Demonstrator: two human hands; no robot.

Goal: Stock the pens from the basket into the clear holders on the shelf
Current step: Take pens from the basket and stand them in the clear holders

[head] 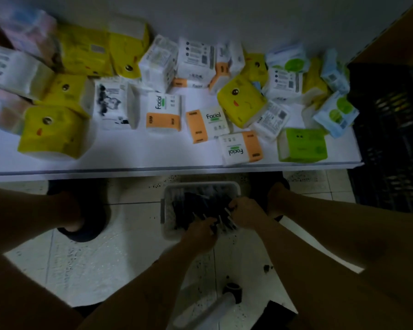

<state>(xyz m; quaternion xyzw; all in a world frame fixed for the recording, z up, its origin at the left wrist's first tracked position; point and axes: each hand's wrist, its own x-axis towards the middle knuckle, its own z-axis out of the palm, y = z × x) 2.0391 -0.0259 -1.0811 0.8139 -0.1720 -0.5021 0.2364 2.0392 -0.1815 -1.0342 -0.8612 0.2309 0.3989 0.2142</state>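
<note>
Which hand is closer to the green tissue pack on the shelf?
Right. The right hand sits below-left of the green pack; the left hand lies farther left and lower.

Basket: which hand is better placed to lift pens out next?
Right, probably. The right hand lies on the pens in the basket with fingers curled round some. The left hand sits at the near rim; its grip is too blurred to judge.
</note>
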